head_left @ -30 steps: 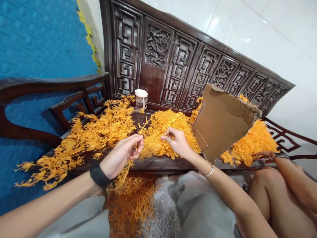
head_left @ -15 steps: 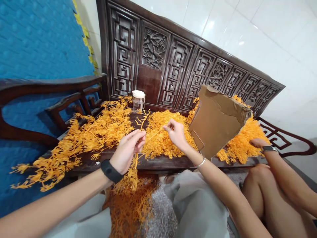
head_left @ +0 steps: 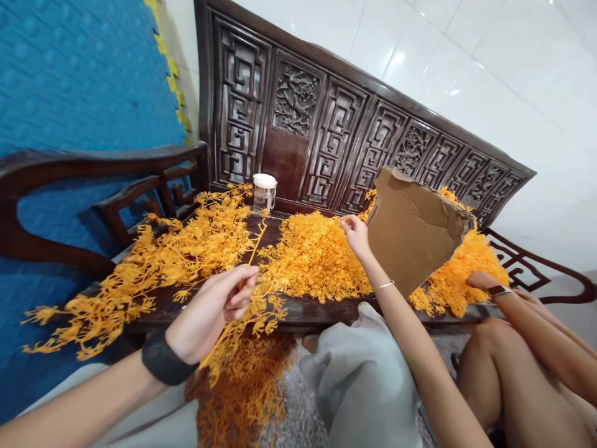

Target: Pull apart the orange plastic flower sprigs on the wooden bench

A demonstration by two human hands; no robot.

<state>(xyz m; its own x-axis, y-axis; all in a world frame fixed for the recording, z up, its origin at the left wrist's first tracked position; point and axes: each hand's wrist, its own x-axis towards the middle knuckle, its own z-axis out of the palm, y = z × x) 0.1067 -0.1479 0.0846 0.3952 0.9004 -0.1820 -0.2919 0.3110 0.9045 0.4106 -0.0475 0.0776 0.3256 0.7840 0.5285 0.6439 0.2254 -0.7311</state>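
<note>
My left hand (head_left: 212, 311) is closed on the thin stem of an orange plastic branch (head_left: 247, 311) at the front edge of a dark wooden bench (head_left: 298, 310). The branch's sprigs hang down over the edge. My right hand (head_left: 355, 233) reaches out over the middle heap of small orange sprigs (head_left: 317, 255), fingers pinched together on the pile; what they hold, if anything, is too small to name. A spread of long orange branches (head_left: 177, 255) lies on the bench to the left of my left hand.
A torn cardboard sheet (head_left: 415, 233) stands on the bench at right, with another orange heap (head_left: 466, 274) behind it. A small clear jar with white lid (head_left: 264, 191) stands by the carved backrest. Another person's arm and knee (head_left: 513, 336) are at right. More orange branches (head_left: 247, 386) lie below.
My right hand let go of the stem and moved forward and right onto the middle heap. My left hand stayed on the branch and drew back slightly toward me.
</note>
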